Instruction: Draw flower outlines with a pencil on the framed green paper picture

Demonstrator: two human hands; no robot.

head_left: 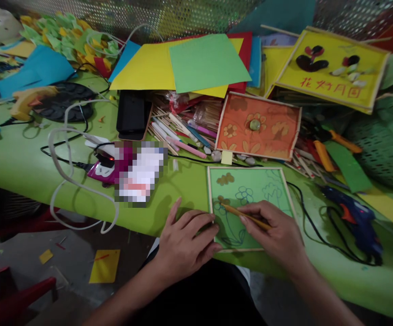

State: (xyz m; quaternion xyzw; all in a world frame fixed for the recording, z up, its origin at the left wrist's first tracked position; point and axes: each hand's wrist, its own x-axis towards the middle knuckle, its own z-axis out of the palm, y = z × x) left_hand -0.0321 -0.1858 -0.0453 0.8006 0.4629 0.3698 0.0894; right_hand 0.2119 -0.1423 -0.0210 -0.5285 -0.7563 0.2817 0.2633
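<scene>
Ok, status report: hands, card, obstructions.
Right hand holds stick, tip at drawn flower. Left hand at card's left edge. Glue gun right of card, clear of hands.

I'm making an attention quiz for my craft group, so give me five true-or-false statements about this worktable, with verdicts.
1. The right hand holds a slim brown stick. True.
2. The left hand grips a pair of scissors. False: it holds no tool and rests at the left edge of the green framed panel.
3. A blue glue gun lies to the right of that panel. True.
4. The top sheet of the paper stack is red. False: it is light green.
5. The yellow framed panel bears red characters. True.
</scene>
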